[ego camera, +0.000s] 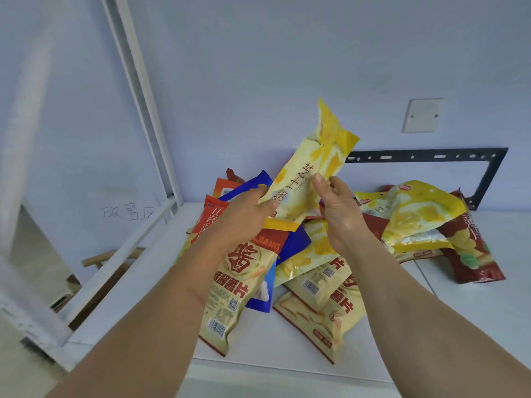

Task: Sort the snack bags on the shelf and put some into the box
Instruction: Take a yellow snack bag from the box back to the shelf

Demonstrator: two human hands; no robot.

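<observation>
- White shelf [474, 305] holds a messy pile of snack bags [321, 280], with bare room near its front edge.
- Left hand [244, 214] and right hand [342, 211] both pinch a yellow bag [313, 168] above the pile.
- Behind, a black bracket [431, 155] sits on the wall [258, 67].

A pale blue wall [258, 67] fills the background behind the grip. Up and to the right of the grip, a blank white cover plate [422, 115] sits on the wall. Below it, a black metal bracket [425, 155] with slots runs level, then bends down at its right end. Far left of the grip, a white frame post [138, 90] leans across the view. Handwritten characters [126, 213] mark the wall low on the left, beside a white rail [115, 259].
</observation>
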